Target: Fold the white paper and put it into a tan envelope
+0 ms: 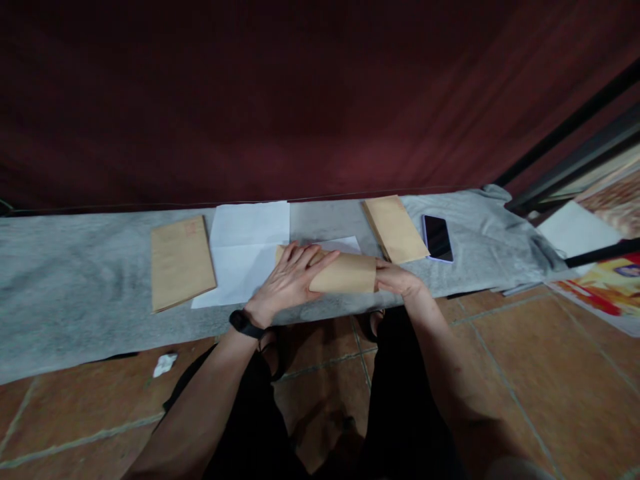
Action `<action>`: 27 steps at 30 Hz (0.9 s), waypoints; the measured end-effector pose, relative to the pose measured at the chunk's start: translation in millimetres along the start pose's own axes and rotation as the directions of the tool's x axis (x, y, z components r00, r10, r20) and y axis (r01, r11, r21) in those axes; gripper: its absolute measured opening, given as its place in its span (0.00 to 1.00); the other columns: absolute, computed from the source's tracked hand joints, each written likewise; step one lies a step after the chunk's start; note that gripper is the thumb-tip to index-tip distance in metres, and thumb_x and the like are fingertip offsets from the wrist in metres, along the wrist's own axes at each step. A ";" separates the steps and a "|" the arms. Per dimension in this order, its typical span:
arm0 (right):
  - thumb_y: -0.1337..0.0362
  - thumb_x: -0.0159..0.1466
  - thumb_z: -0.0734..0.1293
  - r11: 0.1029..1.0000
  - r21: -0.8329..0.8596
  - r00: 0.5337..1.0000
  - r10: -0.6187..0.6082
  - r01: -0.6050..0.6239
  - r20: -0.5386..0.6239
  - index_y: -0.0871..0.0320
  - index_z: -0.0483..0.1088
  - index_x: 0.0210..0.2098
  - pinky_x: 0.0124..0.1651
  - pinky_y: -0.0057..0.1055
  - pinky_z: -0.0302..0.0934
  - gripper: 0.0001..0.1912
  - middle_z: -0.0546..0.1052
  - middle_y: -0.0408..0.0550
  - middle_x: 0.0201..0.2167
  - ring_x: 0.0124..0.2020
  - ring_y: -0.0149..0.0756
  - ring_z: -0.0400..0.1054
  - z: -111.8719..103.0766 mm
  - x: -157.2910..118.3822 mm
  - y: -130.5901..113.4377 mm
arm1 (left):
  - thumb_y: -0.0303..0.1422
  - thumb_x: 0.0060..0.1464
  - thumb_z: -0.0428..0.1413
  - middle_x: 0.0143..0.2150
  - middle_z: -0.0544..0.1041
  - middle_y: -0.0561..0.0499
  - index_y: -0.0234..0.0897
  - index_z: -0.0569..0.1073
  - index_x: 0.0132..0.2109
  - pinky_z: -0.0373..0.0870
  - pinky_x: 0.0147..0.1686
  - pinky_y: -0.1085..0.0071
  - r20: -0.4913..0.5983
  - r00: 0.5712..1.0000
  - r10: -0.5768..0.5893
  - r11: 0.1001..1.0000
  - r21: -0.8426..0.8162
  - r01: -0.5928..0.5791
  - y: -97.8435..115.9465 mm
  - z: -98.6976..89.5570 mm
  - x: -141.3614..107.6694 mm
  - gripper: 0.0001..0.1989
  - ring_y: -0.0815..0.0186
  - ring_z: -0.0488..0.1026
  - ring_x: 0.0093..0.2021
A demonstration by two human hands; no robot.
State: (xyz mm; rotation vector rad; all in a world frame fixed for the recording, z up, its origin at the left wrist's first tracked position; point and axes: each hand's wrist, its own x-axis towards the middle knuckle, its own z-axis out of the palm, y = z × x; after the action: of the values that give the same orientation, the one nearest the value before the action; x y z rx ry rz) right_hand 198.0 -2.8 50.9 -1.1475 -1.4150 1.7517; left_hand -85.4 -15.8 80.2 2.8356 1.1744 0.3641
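Observation:
A brown paper envelope [345, 272] lies sideways near the front edge of the grey cloth, its surface slightly bowed. Across its left part rests my left hand [296, 275], fingers spread and stretched out on the paper, with a black band on the wrist. My right hand [395, 277] is at the envelope's right end, and its fingertips are hidden in or behind the paper there. Partly under the envelope and my left hand are white paper sheets [245, 230], one creased across. Another bit of white paper [345, 244] shows behind the envelope.
Brown envelopes [181, 263] lie at the left, and a stack of similar envelopes [397, 230] at the right. Beside that stack is a phone [438, 239]. Grey cloth [90, 280] covers the narrow bench against a dark red backdrop [300, 100]. Crumpled white tissue [165, 364] is on the tiled floor.

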 end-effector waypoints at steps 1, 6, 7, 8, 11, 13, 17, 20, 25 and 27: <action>0.50 0.59 0.74 1.000 0.030 1.000 0.001 -0.001 -0.002 0.58 0.74 0.45 0.35 0.31 0.69 0.22 0.80 0.47 0.36 0.32 0.35 0.72 -2.8 0.8 -1.3 | 0.42 0.53 0.64 0.67 0.64 0.39 0.45 0.48 0.75 0.46 0.70 0.45 -0.007 1.000 -0.017 1.000 0.001 0.017 -5.1 -1.9 -2.5 0.49 0.46 0.59 0.67; 0.45 0.60 0.68 0.993 -0.110 0.916 -0.081 0.041 -0.392 0.58 0.74 0.39 0.31 0.30 0.64 0.22 0.78 0.47 0.30 0.29 0.34 0.71 -14.9 16.6 5.2 | 0.47 0.51 0.65 0.66 0.63 0.37 0.44 0.43 0.75 0.44 0.70 0.43 -0.024 0.989 -0.145 0.989 0.024 0.146 -30.6 -5.3 -16.3 0.54 0.45 0.59 0.68; 0.45 0.61 0.67 0.975 -0.223 0.865 -0.125 0.015 -0.487 0.58 0.73 0.39 0.32 0.31 0.65 0.22 0.77 0.47 0.30 0.29 0.35 0.71 -15.5 20.3 9.2 | 0.47 0.51 0.65 0.66 0.63 0.37 0.44 0.43 0.75 0.44 0.70 0.43 -0.019 0.985 -0.173 0.984 0.028 0.174 -34.9 -4.6 -18.6 0.55 0.45 0.59 0.68; 0.46 0.62 0.67 0.940 -0.340 0.816 -0.178 -0.023 -0.550 0.59 0.73 0.41 0.34 0.32 0.65 0.21 0.77 0.48 0.32 0.31 0.37 0.71 -15.1 23.4 13.5 | 0.47 0.50 0.65 0.66 0.63 0.37 0.44 0.42 0.76 0.44 0.70 0.42 -0.010 0.980 -0.198 0.980 0.031 0.198 -38.5 -3.5 -20.4 0.55 0.45 0.59 0.68; 0.51 0.62 0.68 0.767 -0.622 0.777 -0.292 -0.157 -0.557 0.61 0.71 0.48 0.45 0.37 0.67 0.22 0.77 0.55 0.41 0.40 0.42 0.73 -7.4 28.2 24.8 | 0.47 0.49 0.66 0.66 0.63 0.36 0.44 0.42 0.76 0.44 0.70 0.41 0.030 0.970 -0.242 0.970 0.036 0.241 -46.0 0.6 -23.8 0.57 0.44 0.59 0.68; 0.51 0.62 0.70 0.638 -0.734 0.798 -0.307 -0.232 -0.519 0.61 0.69 0.52 0.50 0.39 0.66 0.25 0.75 0.58 0.46 0.47 0.46 0.72 1.1 28.3 28.7 | 0.48 0.48 0.67 0.66 0.63 0.36 0.44 0.41 0.76 0.44 0.70 0.40 0.051 0.965 -0.258 0.966 0.034 0.257 -48.8 2.9 -24.7 0.58 0.44 0.59 0.68; 0.49 0.62 0.71 0.466 -0.823 0.827 -0.284 -0.324 -0.486 0.60 0.68 0.51 0.53 0.38 0.64 0.26 0.75 0.59 0.47 0.51 0.49 0.71 17.1 27.4 27.7 | 0.48 0.48 0.66 0.67 0.62 0.36 0.45 0.40 0.76 0.43 0.69 0.38 0.077 0.958 -0.277 0.961 0.012 0.277 -53.0 5.7 -26.2 0.58 0.43 0.58 0.69; 0.51 0.63 0.72 0.429 -0.825 0.831 -0.245 -0.368 -0.499 0.61 0.68 0.50 0.51 0.37 0.64 0.24 0.77 0.60 0.45 0.50 0.49 0.72 24.8 28.7 24.4 | 0.48 0.49 0.65 0.68 0.61 0.36 0.45 0.40 0.76 0.42 0.69 0.37 0.081 0.952 -0.294 0.955 0.003 0.295 -56.2 7.3 -28.1 0.58 0.43 0.58 0.69; 0.57 0.62 0.72 0.491 -0.773 0.816 -0.191 -0.402 -0.546 0.59 0.69 0.47 0.48 0.36 0.65 0.18 0.79 0.56 0.43 0.48 0.47 0.74 27.2 31.1 22.2 | 0.48 0.49 0.66 0.68 0.61 0.36 0.44 0.40 0.75 0.42 0.69 0.38 0.088 0.943 -0.320 0.947 0.007 0.321 -59.2 8.6 -30.6 0.58 0.42 0.58 0.68; 0.58 0.63 0.71 0.515 -0.769 0.832 -0.175 -0.379 -0.527 0.57 0.71 0.44 0.47 0.36 0.65 0.13 0.79 0.56 0.42 0.47 0.48 0.75 24.2 31.0 22.2 | 0.48 0.48 0.66 0.68 0.62 0.37 0.44 0.40 0.75 0.43 0.69 0.38 0.086 0.941 -0.326 0.945 -0.001 0.327 -59.4 8.4 -30.9 0.58 0.41 0.58 0.68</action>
State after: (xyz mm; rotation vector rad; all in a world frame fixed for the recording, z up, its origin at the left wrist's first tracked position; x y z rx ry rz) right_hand 163.9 7.7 23.1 -2.0830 -1.8690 0.5147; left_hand -145.6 5.0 57.9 2.5473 1.5800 0.2276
